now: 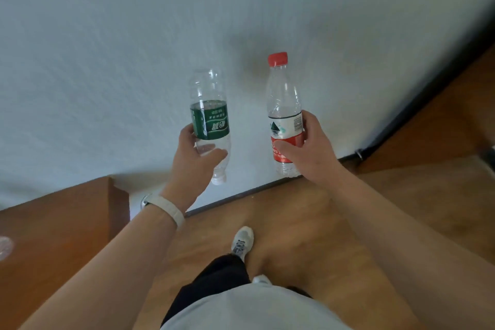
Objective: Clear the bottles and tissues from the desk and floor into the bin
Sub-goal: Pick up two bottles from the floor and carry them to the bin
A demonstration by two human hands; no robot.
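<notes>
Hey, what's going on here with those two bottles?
A person stands on a wooden floor by a white wall, holding a plastic bottle in each hand. The left hand grips the green-label bottle upside down, cap pointing down. The right hand grips the red-cap bottle upright. Both look empty. A desk corner shows at lower left. No bin is in view.

left hand (193, 158) gripping green-label bottle (210, 120), right hand (308, 146) red-capped bottle (284, 112)

Left hand (193, 155), right hand (308, 149): curled grips
</notes>
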